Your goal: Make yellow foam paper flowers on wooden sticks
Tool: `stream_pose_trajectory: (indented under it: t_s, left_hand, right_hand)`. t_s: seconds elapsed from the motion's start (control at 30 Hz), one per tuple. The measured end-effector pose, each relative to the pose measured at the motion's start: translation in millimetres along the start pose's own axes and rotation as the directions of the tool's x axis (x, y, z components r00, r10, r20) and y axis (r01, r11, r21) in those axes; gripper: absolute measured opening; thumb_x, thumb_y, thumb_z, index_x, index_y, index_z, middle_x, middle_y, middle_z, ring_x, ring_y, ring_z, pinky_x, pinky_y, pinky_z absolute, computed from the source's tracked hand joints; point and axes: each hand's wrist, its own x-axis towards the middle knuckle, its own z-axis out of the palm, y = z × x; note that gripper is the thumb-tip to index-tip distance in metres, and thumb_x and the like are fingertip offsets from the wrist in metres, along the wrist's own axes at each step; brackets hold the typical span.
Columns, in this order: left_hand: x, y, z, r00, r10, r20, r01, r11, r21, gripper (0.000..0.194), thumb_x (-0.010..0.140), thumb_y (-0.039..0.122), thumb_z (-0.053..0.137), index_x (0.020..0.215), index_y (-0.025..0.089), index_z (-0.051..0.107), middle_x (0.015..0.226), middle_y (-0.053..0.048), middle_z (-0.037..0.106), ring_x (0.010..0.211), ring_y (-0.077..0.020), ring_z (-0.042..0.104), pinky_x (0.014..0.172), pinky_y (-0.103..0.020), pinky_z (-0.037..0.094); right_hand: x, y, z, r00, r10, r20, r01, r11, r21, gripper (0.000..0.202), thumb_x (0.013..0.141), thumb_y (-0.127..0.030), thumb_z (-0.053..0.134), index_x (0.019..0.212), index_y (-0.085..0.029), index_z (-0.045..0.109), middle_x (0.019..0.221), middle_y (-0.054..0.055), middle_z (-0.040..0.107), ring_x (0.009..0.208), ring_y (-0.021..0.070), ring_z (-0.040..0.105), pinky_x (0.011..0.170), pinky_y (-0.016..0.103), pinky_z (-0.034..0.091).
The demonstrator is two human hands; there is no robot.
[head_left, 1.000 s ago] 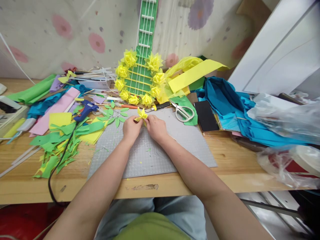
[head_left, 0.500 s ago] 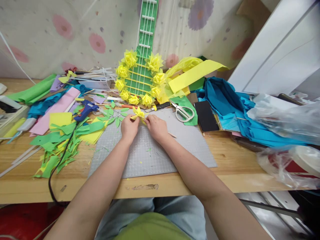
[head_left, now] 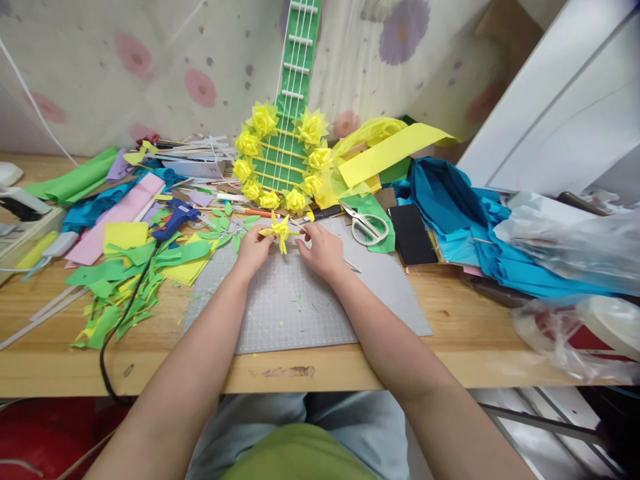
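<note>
A yellow paper flower with pointed petals is pinched at its left side by my left hand. My right hand is closed just to the right of the flower, with a thin stick between thumb and fingers, its tip close to the petals. Whether stick and petals touch, I cannot tell. Both hands are over the grey cutting mat. Green paper leaves on thin stems lie left of my left hand. Behind stands a green guitar-shaped piece edged with yellow paper flowers.
Scissors and a black phone lie to the right. At left, a blue glue gun with a black cord rests among green and yellow paper scraps. Blue crepe paper is piled at right, near a plastic-wrapped tub.
The yellow flower has turned, and its petals now point downward and sideways. My right hand has drawn slightly right, away from it. The view has shifted a little.
</note>
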Motion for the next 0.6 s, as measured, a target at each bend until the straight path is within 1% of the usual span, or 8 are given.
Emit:
stream_pose_trajectory:
  t_s: [0.1,0.17,0.2,0.3,0.33,0.37,0.5,0.6]
  left_hand:
    - [-2.4,-0.1,1.4,0.996,0.018,0.090,-0.022,0.999,0.048,0.010,0.062,0.022,0.056,0.071,0.017,0.055,0.060,0.001,0.053,0.053,-0.0115,0.049,0.046,-0.022,0.040]
    - [-2.0,-1.9,1.6,0.993,0.038,0.111,-0.046,0.997,0.065,0.014,0.062,0.024,0.057,0.074,0.017,0.055,0.063,0.001,0.054,0.053,-0.0107,0.049,0.044,-0.021,0.039]
    - [-1.6,-2.8,1.5,0.994,0.050,0.096,-0.056,0.996,0.067,0.017,0.063,0.025,0.057,0.077,0.017,0.055,0.066,0.000,0.054,0.053,-0.0101,0.048,0.044,-0.020,0.039]
    - [-2.0,-4.2,1.7,0.997,0.071,-0.012,-0.070,0.995,0.074,0.028,0.064,0.028,0.058,0.090,0.019,0.051,0.074,0.001,0.055,0.053,-0.0081,0.048,0.044,-0.020,0.039]
    - [-3.1,-4.0,1.9,0.996,0.082,-0.028,-0.079,0.993,0.092,0.031,0.064,0.029,0.058,0.093,0.019,0.049,0.075,0.001,0.055,0.053,-0.0080,0.048,0.045,-0.020,0.040]
    - [-4.8,-3.6,2.3,0.995,0.100,-0.022,-0.097,0.988,0.123,0.033,0.064,0.030,0.059,0.094,0.019,0.047,0.075,0.001,0.055,0.054,-0.0080,0.049,0.047,-0.020,0.041]
    - [-13.9,-1.0,5.5,0.973,0.196,0.126,-0.227,0.920,0.320,0.039,0.062,0.033,0.065,0.093,0.021,0.046,0.081,0.001,0.059,0.060,-0.0082,0.052,0.059,-0.023,0.043]
    - [-18.9,0.7,8.0,0.960,0.216,0.177,-0.272,0.868,0.417,0.035,0.062,0.027,0.064,0.092,0.022,0.045,0.085,0.002,0.061,0.062,-0.0086,0.054,0.064,-0.024,0.042]
  right_hand:
    - [-0.3,-1.3,1.1,1.000,-0.005,0.019,0.005,1.000,-0.011,0.023,0.082,-0.032,0.043,0.098,-0.021,0.054,0.097,0.004,0.061,0.081,0.0161,0.055,0.061,0.025,0.033]
    - [0.1,-0.9,1.9,0.999,0.000,0.052,0.002,1.000,-0.022,0.020,0.082,-0.029,0.042,0.094,-0.021,0.056,0.095,0.005,0.062,0.082,0.0163,0.055,0.063,0.025,0.034]
    - [0.5,-0.4,2.2,0.998,0.007,0.067,-0.005,1.000,-0.029,0.019,0.082,-0.028,0.041,0.091,-0.021,0.057,0.094,0.005,0.062,0.083,0.0164,0.055,0.064,0.025,0.034]
    - [1.9,1.8,1.9,0.996,0.049,0.073,-0.045,0.997,-0.058,0.019,0.082,-0.026,0.040,0.089,-0.021,0.057,0.093,0.004,0.063,0.083,0.0168,0.056,0.064,0.026,0.034]
    - [2.3,2.5,1.5,0.995,0.067,0.069,-0.062,0.996,-0.068,0.019,0.082,-0.025,0.040,0.089,-0.021,0.058,0.093,0.004,0.063,0.083,0.0170,0.056,0.064,0.026,0.034]
    - [2.7,3.3,1.0,0.994,0.085,0.067,-0.080,0.994,-0.078,0.019,0.082,-0.025,0.040,0.089,-0.021,0.058,0.093,0.004,0.064,0.083,0.0172,0.056,0.064,0.026,0.034]
    - [3.3,5.6,-0.5,0.990,0.122,0.070,-0.114,0.988,-0.103,0.021,0.082,-0.026,0.040,0.090,-0.020,0.058,0.094,0.005,0.064,0.084,0.0178,0.057,0.062,0.026,0.034]
    - [2.9,6.3,-0.5,0.990,0.121,0.076,-0.113,0.988,-0.102,0.021,0.082,-0.026,0.040,0.091,-0.020,0.058,0.095,0.006,0.064,0.084,0.0181,0.057,0.062,0.026,0.034]
